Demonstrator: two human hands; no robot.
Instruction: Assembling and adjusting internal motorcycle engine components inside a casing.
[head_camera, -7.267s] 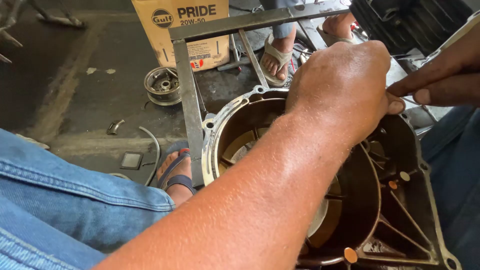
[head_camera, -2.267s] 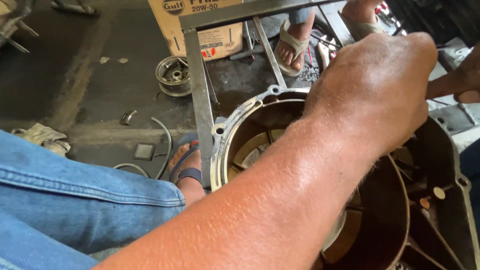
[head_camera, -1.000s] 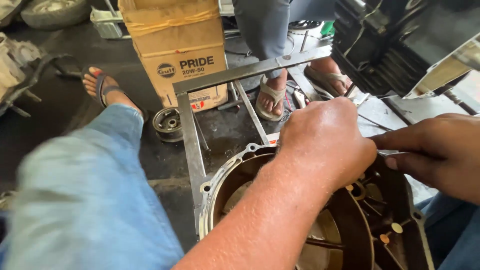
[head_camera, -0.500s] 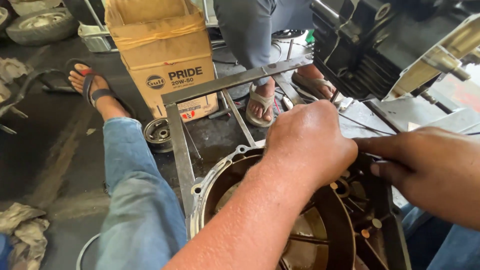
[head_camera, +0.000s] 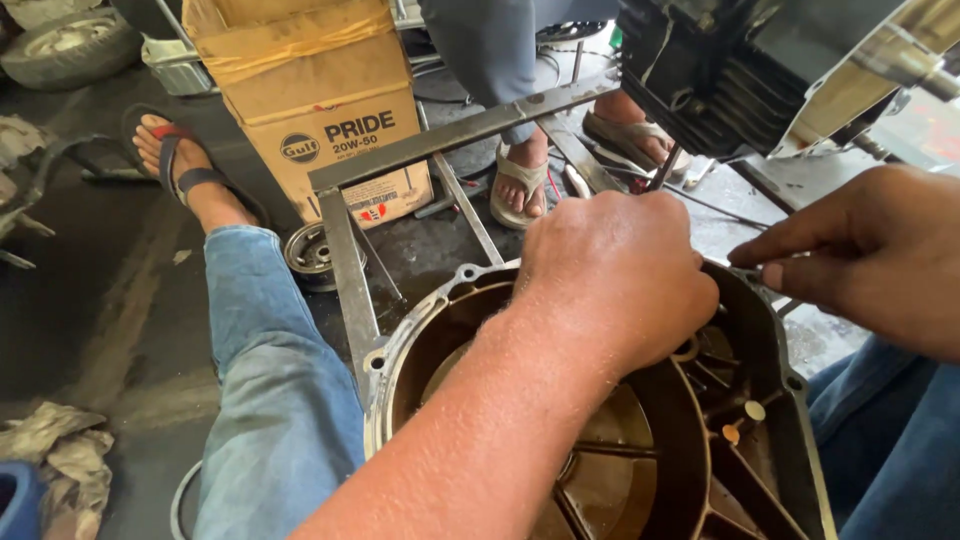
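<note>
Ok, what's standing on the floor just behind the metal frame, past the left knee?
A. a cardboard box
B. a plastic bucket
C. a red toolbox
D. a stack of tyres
A. A tan cardboard box with taped flaps stands on the dark floor right behind the grey metal frame, beyond the left knee, while the left hand rests on the engine cover.

A cardboard box (head_camera: 320, 110), a metal frame (head_camera: 440, 140) and a tyre (head_camera: 60, 45) lie around.

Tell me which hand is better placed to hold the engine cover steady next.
Left, probably: the left hand rests fisted on the engine cover near its far rim, over the middle. The right hand only pinches at the right edge.
</note>
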